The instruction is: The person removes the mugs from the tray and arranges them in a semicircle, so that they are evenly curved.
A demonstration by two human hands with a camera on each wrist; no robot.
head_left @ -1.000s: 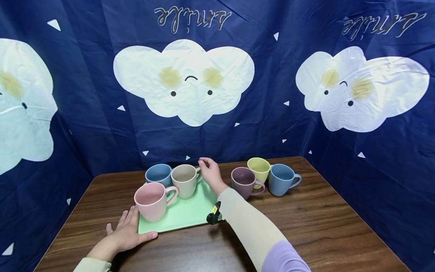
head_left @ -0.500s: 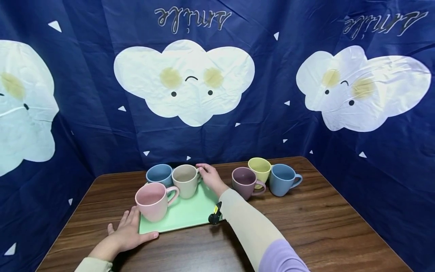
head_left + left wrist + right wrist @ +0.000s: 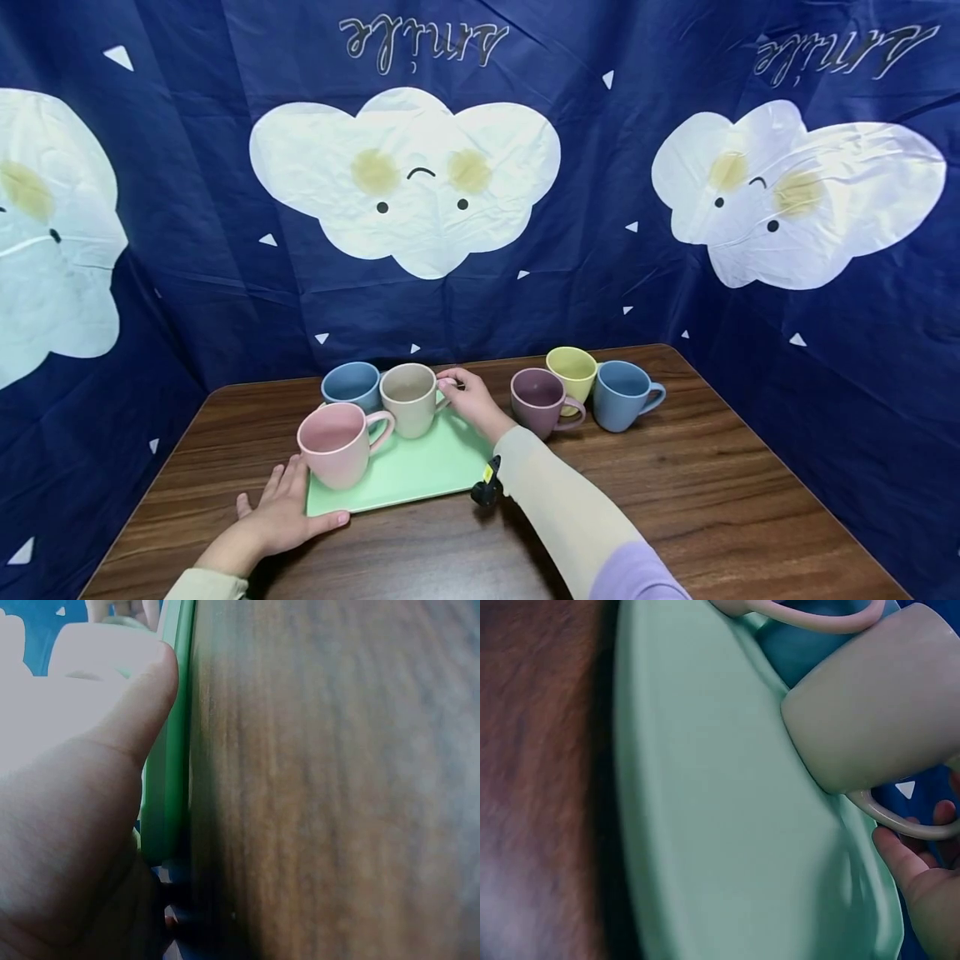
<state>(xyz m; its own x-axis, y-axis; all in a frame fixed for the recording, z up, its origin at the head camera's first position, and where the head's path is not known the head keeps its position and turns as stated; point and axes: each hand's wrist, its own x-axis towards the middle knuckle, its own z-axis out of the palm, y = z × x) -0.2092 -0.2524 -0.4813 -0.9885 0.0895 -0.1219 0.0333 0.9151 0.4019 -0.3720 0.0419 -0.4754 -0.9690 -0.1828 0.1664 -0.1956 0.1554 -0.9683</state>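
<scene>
A mint-green tray [image 3: 427, 462] lies on the wooden table [image 3: 675, 500] and carries a pink mug [image 3: 335, 442], a beige mug [image 3: 408, 398] and a blue mug [image 3: 351, 383]. My right hand [image 3: 465, 396] reaches across the tray's far right corner and pinches the beige mug's handle [image 3: 889, 821]; in the right wrist view my right hand [image 3: 922, 892] sits just under that handle beside the beige mug [image 3: 877, 712]. My left hand [image 3: 281, 512] lies flat on the table at the tray's near left corner. Its thumb [image 3: 142, 697] presses against the tray's edge [image 3: 169, 772].
To the right of the tray a mauve mug [image 3: 538, 402], a yellow mug [image 3: 572, 372] and a second blue mug [image 3: 622, 394] stand close together on the table. A dark blue cloud-print cloth [image 3: 480, 250] walls in the back and both sides.
My right hand has come down from just above the beige mug's handle and now pinches it. The left hand and the tray have stayed put.
</scene>
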